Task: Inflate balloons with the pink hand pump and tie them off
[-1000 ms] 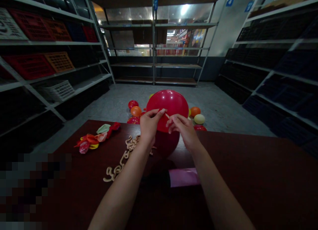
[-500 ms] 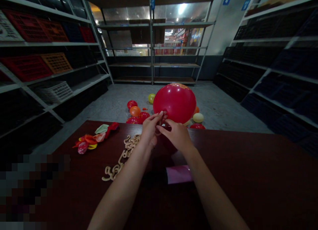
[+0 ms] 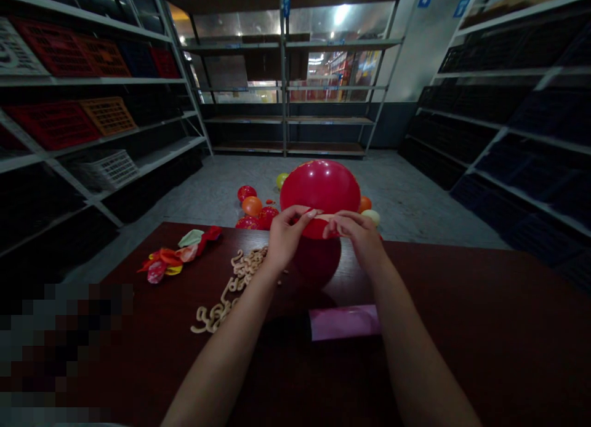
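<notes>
A large inflated red balloon (image 3: pixel 320 184) stands just beyond my hands, above the table's far edge. My left hand (image 3: pixel 285 235) is closed in a pinch at the balloon's near side, where its neck is hidden by the fingers. A thin beige band (image 3: pixel 325 218) is stretched sideways between both hands. My right hand (image 3: pixel 362 233) has its fingertips closed on the band's right end. Left of my left forearm lies a loose pile of beige rubber bands (image 3: pixel 249 264). A pink cylinder with a dark end (image 3: pixel 344 322) lies beside my right forearm.
Several uninflated balloons (image 3: pixel 180 255) lie at the left of the dark wooden table (image 3: pixel 462 316). Inflated balloons, among them an orange balloon (image 3: pixel 252 206), rest on the floor beyond. Shelving with crates, such as an orange crate (image 3: pixel 108 115), lines the sides.
My hands have moved apart, the right one outward to the right, and the beige band now stretches between them. The red balloon has shifted slightly left and down.
</notes>
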`<move>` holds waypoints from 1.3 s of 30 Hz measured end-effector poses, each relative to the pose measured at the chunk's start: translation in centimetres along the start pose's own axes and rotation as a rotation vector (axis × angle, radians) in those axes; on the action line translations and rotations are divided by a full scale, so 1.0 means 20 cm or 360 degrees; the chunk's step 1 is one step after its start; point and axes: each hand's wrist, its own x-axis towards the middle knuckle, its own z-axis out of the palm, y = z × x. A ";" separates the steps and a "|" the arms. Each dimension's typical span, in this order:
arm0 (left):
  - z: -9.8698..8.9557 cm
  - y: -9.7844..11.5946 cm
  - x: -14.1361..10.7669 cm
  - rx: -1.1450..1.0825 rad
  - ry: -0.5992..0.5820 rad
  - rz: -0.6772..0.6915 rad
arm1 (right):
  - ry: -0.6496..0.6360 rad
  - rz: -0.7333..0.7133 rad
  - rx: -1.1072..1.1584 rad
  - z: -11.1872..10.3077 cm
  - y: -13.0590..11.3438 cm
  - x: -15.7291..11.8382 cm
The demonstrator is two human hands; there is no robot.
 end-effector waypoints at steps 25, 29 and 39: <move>-0.02 0.13 -0.03 0.0621 -0.0689 0.0352 | -0.0190 0.0064 -0.0114 -0.01 0.01 0.01; -0.03 0.14 -0.03 0.0808 -0.0724 0.0378 | -0.0218 0.0043 -0.0031 -0.02 -0.03 0.00; -0.04 0.12 0.00 0.0202 -0.0473 0.0264 | -0.0291 -0.0015 0.0009 -0.03 -0.06 -0.03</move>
